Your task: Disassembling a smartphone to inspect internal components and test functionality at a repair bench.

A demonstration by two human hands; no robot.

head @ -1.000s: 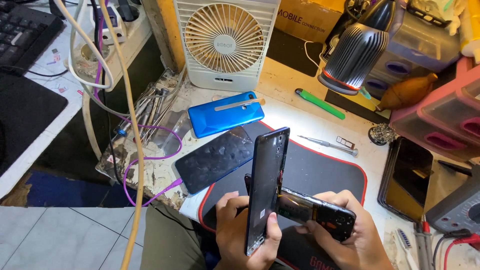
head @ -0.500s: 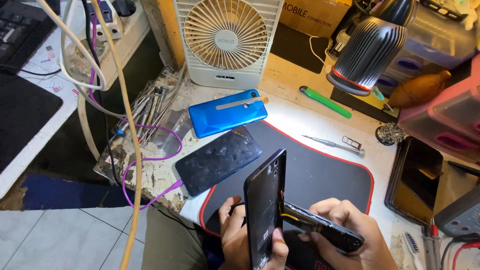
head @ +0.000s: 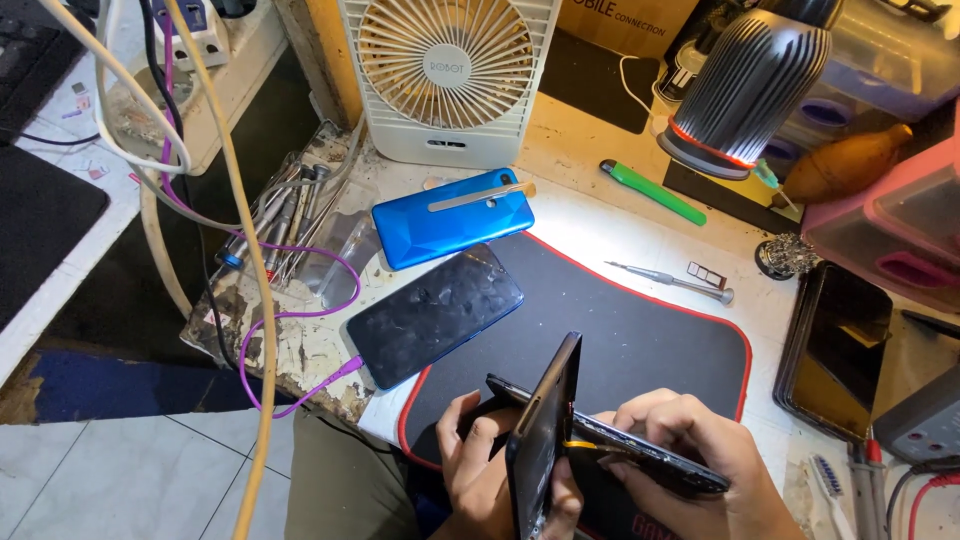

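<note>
A phone repair workbench. At centre, a black work mat with red edging; at 10 o'clock, a tray of screwdrivers; at 12 o'clock, a small desk fan; at 1 o'clock, a work lamp. Spare phones and a loose screwdriver lie about; parts drawers stand at 3 o'clock.

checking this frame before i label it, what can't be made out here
- Head view: the lower end of the opened phone runs off the bottom edge.
- Head view: the palms of the left hand and right hand are hidden behind the phone parts, so each grip is only partly visible.
- Head view: the tools in the tray overlap under cables; types unclear.
- Head view: the small part beside the screwdriver is too small to identify.
</note>
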